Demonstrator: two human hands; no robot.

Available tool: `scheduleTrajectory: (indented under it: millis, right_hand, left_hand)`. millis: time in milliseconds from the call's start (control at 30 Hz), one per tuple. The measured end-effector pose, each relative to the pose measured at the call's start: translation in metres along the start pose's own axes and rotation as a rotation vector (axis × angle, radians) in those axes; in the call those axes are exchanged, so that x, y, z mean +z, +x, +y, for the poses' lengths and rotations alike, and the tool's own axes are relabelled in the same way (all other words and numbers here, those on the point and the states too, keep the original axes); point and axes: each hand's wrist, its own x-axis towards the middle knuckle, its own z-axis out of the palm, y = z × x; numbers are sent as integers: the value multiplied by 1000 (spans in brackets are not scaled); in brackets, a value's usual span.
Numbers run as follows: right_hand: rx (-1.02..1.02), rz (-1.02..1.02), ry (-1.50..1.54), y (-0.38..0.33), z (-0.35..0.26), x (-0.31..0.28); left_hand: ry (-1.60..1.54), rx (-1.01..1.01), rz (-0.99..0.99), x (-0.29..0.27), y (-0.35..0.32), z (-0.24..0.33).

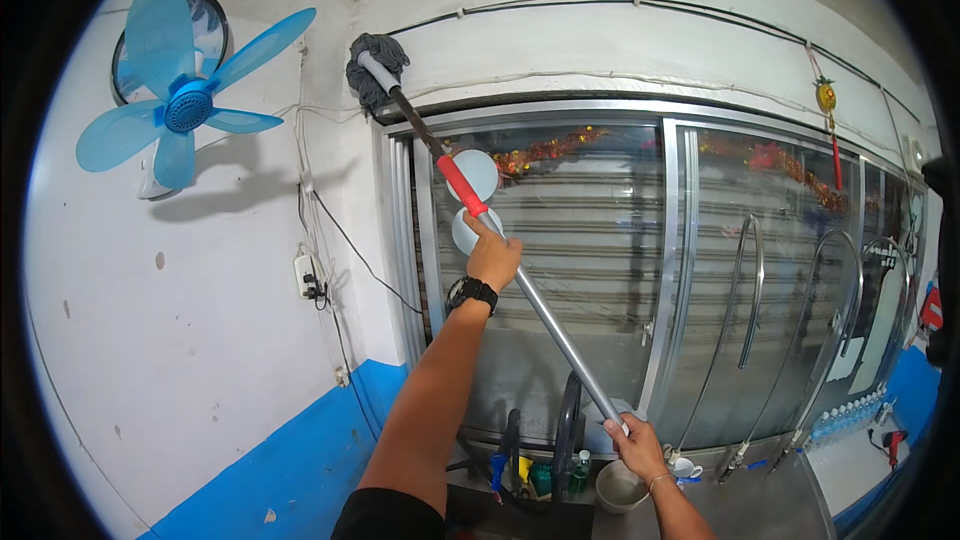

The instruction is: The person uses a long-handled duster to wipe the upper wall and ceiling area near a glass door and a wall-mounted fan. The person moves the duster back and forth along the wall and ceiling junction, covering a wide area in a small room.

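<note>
- Mop (455,180) up high, folks: its long pole runs on a slant from low right, near the person, up to far left, where the grey string head (375,68) presses the top corner of the metal window frame (400,125), just under the white wall band.
- Left hand (492,258) is wrapped tight round the pole, just below the red sleeve (460,185), arm stretched upward, black watch (471,291) on the wrist.
- Right hand (634,440) is clamped on the pole's bottom end, low and near, with a thin bracelet on that wrist.
- So the mop head lies up and to the left of both hands; the left hand is the nearer one to it, the right hand anchors the far tail of the pole.
- Blue wall fan (185,105) hangs well to the left of the mop head, apart from it.
- Behind the pole: glass doors (600,270) with curved metal handles and red tinsel along the top.
- Down below the right hand sits a small bowl (620,488), with bottles beside it on the desk (745,505).
- White plug socket (308,275) with cables sits on the left wall.
</note>
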Motion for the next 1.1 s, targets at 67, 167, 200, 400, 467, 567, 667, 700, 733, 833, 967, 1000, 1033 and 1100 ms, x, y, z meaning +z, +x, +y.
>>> scheduleTrajectory:
  millis: [67, 167, 200, 400, 467, 567, 667, 700, 733, 833, 967, 1000, 1033, 1100]
  right_hand:
    - [17, 0, 53, -12, 11, -3]
    - [69, 27, 104, -42, 41, -13]
    - [64, 54, 110, -50, 51, -14]
    - [93, 120, 210, -79, 97, -14]
    - [108, 140, 178, -81, 101, -12]
    - [117, 75, 171, -76, 95, 1]
    - [119, 59, 168, -62, 81, 18]
    - [76, 48, 147, -57, 75, 20]
    - [81, 30, 132, -53, 70, 21]
    - [120, 13, 79, -52, 61, 14]
    - [14, 82, 159, -69, 74, -9]
    - [76, 91, 142, -78, 82, -18]
    - [96, 110, 126, -85, 90, -26]
    - [185, 118, 91, -94, 105, -39]
  left_hand:
    - [-20, -33, -41, 4, -17, 4]
    - [-47, 7, -118, 13, -53, 17]
    - [-61, 14, -150, 16, -62, 22]
    - [-71, 18, -323, 39, -96, 52]
    - [-80, 31, -281, 40, -98, 49]
    - [-85, -10, -216, 32, -94, 33]
    - [-78, -77, -199, 17, -82, 10]
    - [-90, -61, -161, 13, -75, 5]
    - [-136, -44, -144, 10, -68, 0]
    - [-160, -12, -70, 13, -62, 0]
    - [-173, -68, -130, 31, -83, 28]
    - [-195, -73, -163, 40, -91, 40]
    - [-196, -32, -190, 47, -104, 48]
    - [-170, -26, -254, 60, -118, 61]
